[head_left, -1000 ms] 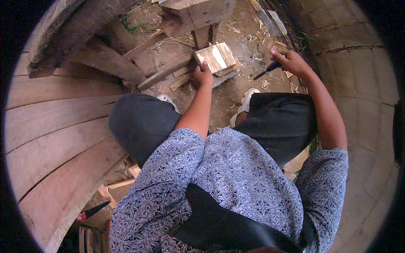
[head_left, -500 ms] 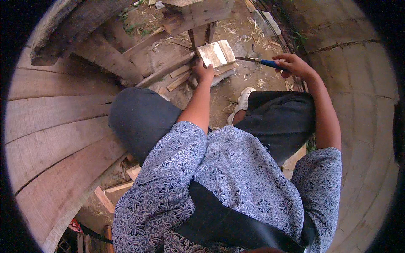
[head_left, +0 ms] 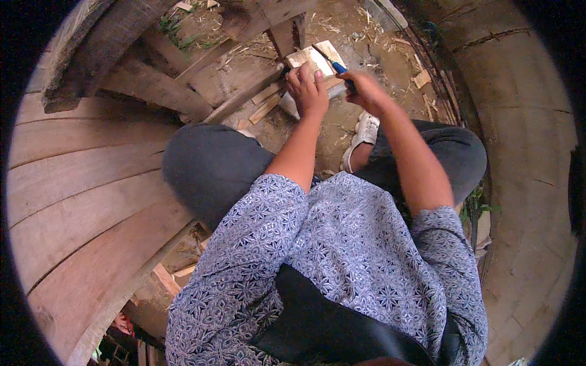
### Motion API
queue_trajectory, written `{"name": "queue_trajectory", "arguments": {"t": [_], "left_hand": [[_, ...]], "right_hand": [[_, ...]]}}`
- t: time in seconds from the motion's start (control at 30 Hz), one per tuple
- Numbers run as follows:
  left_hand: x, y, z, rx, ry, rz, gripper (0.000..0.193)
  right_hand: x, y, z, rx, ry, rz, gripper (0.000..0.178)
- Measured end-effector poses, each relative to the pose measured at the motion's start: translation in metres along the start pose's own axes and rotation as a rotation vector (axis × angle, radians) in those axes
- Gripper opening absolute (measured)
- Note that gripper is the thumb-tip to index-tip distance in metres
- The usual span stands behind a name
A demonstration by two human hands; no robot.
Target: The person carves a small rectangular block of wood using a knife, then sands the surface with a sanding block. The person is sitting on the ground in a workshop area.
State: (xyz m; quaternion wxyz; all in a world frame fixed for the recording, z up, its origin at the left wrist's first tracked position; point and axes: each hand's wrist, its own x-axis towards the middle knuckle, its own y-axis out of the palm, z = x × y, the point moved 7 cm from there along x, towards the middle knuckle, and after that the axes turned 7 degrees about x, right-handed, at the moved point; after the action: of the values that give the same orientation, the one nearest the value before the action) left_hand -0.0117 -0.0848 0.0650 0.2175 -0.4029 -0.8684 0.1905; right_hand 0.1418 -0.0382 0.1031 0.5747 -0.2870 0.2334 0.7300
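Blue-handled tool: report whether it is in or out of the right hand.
In: the right hand is closed around the blue-handled tool, whose dark blade extends over the wooden block.

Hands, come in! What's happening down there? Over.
Right hand: gripping blue-handled tool. Left hand: at near side of pale wood block, grip unclear. Tool: across block's top. Possibly in the way: left hand, nearby.

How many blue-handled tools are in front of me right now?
1. The blue-handled tool is in your right hand, its blade over the top of the wooden block. Others could be hidden from view.
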Motion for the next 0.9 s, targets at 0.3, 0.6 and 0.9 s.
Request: {"name": "queue_trajectory", "arguments": {"t": [0.3,0.6,0.9], "left_hand": [[-0.011,0.049,0.081,-0.144,-0.475,0.217,0.04],[-0.014,0.06,0.077,-0.251,-0.665,0.329,0.042],[-0.017,0.064,0.052,-0.517,-0.774,0.428,0.049]], "right_hand": [[0.006,0.035,-0.073,0.045,-0.021,0.147,0.032],[0.011,0.029,-0.082,-0.009,0.077,0.149,0.034],[0.011,0.024,-0.059,-0.308,-0.085,0.066,0.046]]}}
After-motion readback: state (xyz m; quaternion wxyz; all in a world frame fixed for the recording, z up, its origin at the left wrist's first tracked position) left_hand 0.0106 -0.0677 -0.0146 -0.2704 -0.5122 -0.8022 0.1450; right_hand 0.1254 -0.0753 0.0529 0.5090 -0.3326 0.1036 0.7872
